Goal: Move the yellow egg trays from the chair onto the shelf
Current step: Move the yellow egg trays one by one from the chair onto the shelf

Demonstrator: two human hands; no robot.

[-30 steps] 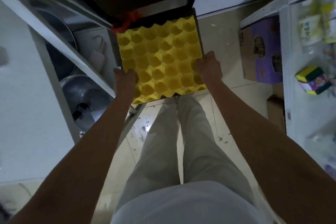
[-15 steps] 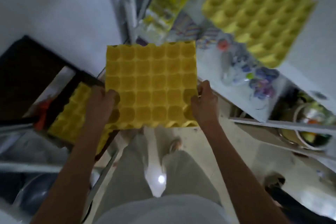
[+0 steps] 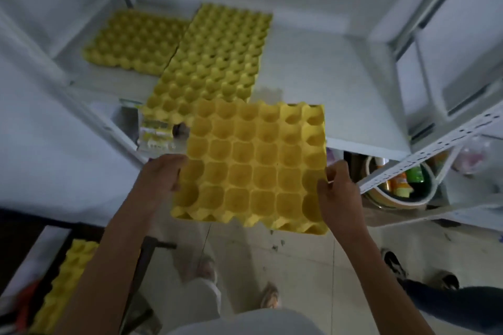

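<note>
Left hand (image 3: 160, 179) and right hand (image 3: 336, 193) clamped on opposite side edges of a yellow egg tray (image 3: 253, 168), carried level at the front lip of the white shelf (image 3: 326, 84). Probably light, thin, easily bent; best gripped at both rims. Two trays (image 3: 212, 62) already shelved left; bare space right. More trays on the chair (image 3: 68, 280).

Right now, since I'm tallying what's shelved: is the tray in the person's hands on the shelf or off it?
Off it: the held tray is gripped by both hands, mostly over the floor before the shelf.
</note>
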